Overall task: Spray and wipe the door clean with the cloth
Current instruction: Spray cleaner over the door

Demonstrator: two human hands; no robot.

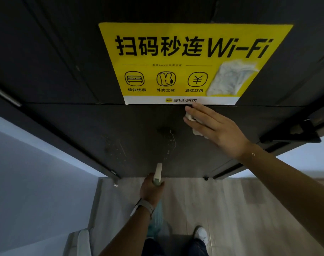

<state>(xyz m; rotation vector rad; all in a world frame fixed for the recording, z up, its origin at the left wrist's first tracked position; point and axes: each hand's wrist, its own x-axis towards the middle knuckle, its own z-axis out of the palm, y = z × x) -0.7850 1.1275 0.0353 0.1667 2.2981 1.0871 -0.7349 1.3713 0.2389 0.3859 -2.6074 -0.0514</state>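
Standing close: the person faces the door, one white shoe (201, 234) on the pale wood-grain floor (222, 200) below.
Left hand: the left hand (151, 189) is curled round the neck of a pale translucent spray bottle (158, 174), its white nozzle aimed up at the lower door; a grey watch band (143, 206) sits on that wrist.
Spray marks: wet droplets and a thin run (173, 138) glisten on the panel just above the nozzle, with fainter speckles to their left, not yet wiped.
Right hand: the right hand (214, 126) lies flat, fingers straight and together, pressing a small white crumpled cloth (198, 133) against the door, just under the poster's bottom edge.
Door: the dark grey matte door (65, 71) fills the view ahead; a dark handle (296, 133) shows at its right edge.
Poster: a yellow Wi-Fi poster with black lettering (187, 61) is stuck higher up, its corner scuffed white.
Progress: judging from this, spraying has reached the lower panel and wiping is under way near the poster; the wet patch and the rest of the surface seem left to do.
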